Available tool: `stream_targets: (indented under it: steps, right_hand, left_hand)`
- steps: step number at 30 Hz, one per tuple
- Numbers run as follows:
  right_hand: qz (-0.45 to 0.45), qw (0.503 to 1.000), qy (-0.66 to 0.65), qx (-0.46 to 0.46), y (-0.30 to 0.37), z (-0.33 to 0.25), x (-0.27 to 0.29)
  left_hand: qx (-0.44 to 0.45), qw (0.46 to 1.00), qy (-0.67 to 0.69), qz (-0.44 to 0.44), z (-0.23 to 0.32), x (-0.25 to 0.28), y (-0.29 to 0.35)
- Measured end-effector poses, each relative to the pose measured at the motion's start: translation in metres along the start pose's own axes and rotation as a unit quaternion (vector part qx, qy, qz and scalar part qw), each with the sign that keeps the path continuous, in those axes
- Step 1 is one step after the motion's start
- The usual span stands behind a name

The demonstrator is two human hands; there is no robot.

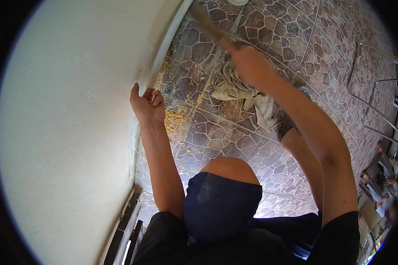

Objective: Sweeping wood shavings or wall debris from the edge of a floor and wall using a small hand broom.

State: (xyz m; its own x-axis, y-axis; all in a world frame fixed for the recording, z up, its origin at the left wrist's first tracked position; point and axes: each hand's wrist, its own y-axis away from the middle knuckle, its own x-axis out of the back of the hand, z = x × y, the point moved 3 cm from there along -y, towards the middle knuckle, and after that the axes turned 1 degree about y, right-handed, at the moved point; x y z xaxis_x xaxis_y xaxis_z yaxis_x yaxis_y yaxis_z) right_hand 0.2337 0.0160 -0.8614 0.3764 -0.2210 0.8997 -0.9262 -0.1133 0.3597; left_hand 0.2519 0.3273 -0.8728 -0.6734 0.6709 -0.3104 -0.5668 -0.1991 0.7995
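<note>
The head view shows a pale wall (75, 110) rising on the left from a stone-patterned floor (269, 145), whose left edge meets a pale baseboard (163, 51). On the right, a thin metal frame (376, 108) stands well apart from the hands.

Near the floor's far left edge is a long brownish tool (208, 25), too blurred to identify. The right hand (252, 66) is closed around its near end, which looks the right place to hold it. It is probably stiff and light enough for one hand; whether it is slippery cannot be told. The left hand (148, 104) is half-curled with the thumb raised, apparently bare, beside the wall; contact is unclear.

The wall probably limits leftward movement most. A crumpled, pale cloth (234, 84), likely soft, lies on the floor beneath the right forearm and could snag underfoot, with a foot (288, 121) just beside it. Smallest are yellowish crumbs (177, 121), loose and probably dry, strewn along the floor's left edge.
</note>
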Motion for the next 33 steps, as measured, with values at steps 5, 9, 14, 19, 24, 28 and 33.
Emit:
stream_targets:
  steps: [5,9,14,19,24,28,33]
  right_hand:
    - [-0.124,0.979,-0.079,0.141,0.110,-0.115,-0.075]
    - [-0.169,0.974,-0.115,0.096,0.150,-0.079,-0.009]
    - [-0.008,0.998,-0.036,-0.055,0.066,-0.004,0.015]
    - [-0.163,0.973,-0.163,0.030,0.088,-0.105,-0.067]
    - [-0.195,0.966,-0.110,0.125,0.176,-0.091,-0.001]
    - [0.028,0.998,0.053,-0.016,0.126,0.022,0.040]
    - [-0.180,0.946,-0.186,-0.195,0.109,0.005,-0.036]
  left_hand:
    - [-0.019,1.000,0.005,-0.024,0.010,0.011,-0.004]
    - [0.003,1.000,0.005,-0.024,0.010,0.013,-0.005]
    - [0.000,1.000,0.020,-0.011,0.005,0.002,-0.001]
    - [0.005,1.000,0.017,-0.023,0.003,0.010,-0.008]
    - [0.000,1.000,0.014,-0.005,0.011,0.018,-0.012]
    - [0.003,1.000,0.014,-0.005,0.006,0.007,-0.004]
    - [-0.011,1.000,0.008,-0.006,0.000,0.010,-0.011]
